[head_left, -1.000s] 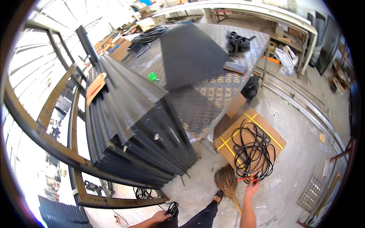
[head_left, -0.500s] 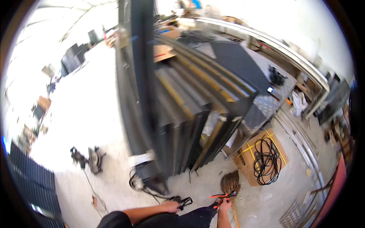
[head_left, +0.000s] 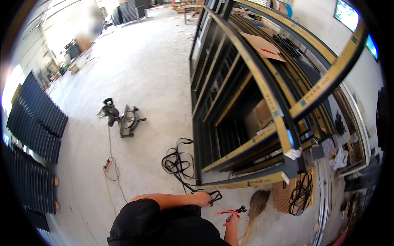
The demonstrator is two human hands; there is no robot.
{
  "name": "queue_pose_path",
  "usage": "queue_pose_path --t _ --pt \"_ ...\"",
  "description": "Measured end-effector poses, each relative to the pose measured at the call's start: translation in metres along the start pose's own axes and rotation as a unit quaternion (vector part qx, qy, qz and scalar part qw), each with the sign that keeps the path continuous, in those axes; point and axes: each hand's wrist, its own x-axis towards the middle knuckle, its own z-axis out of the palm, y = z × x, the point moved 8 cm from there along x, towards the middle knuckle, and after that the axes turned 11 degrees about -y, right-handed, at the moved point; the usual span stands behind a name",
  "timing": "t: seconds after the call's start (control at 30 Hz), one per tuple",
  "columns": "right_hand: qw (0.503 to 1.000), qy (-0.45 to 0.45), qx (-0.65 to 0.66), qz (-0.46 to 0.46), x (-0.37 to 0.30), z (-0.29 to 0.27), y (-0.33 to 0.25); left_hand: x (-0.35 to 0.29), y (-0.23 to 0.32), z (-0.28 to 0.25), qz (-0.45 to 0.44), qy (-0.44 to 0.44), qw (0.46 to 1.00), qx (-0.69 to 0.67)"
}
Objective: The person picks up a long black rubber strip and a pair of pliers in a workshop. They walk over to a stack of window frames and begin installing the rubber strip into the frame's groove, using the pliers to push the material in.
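In my left hand (head_left: pixel 202 199), closed low in front of the stacked frames, is a black strap (head_left: pixel 216 197). Its looped end sticks out past my fingers, and its length appears to trail to a loose tangle on the floor to the left. To the right, my right hand (head_left: pixel 233 219) is wrapped round pliers with orange-red handles (head_left: pixel 234 211). Their dark jaws point right and the handles are spread. A straw broom (head_left: pixel 259 201) lies just beyond that hand. Dark metal frames with yellow printed tape (head_left: pixel 262 181) stand close ahead.
A miter saw (head_left: pixel 128 122) sits on the floor to the left, its cord running to a power strip (head_left: pixel 107 165). Dark corrugated panels (head_left: pixel 37 119) line the left side. Black cable (head_left: pixel 301 194) lies coiled on cardboard at the right, beside long metal rails (head_left: pixel 322 217).
The view has swung right to left across the shop, so the frames now appear farther right and the saw nearer the middle. Both hands keep hold of the strap and the pliers.
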Motion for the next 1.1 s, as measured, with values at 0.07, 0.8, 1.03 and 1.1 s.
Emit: queue_pose_path --t 0.07,0.8,1.03,1.1 --pt "0.997 -0.065 0.009 0.050 -0.013 0.022 0.037 -0.020 -0.037 0.019 -0.026 0.028 0.999 -0.006" --pt "0.869 -0.494 0.003 0.003 -0.146 0.535 0.088 -0.289 -0.330 -0.111 0.168 0.108 0.826 -0.527" --pt "0.776 -0.612 -0.142 0.058 -0.241 0.749 0.093 -0.419 -0.491 -0.246 0.100 0.254 0.856 -0.438" --pt "0.778 -0.615 -0.125 0.029 -0.262 0.784 0.057 -0.435 -0.522 -0.278 0.055 0.273 0.883 -0.377"
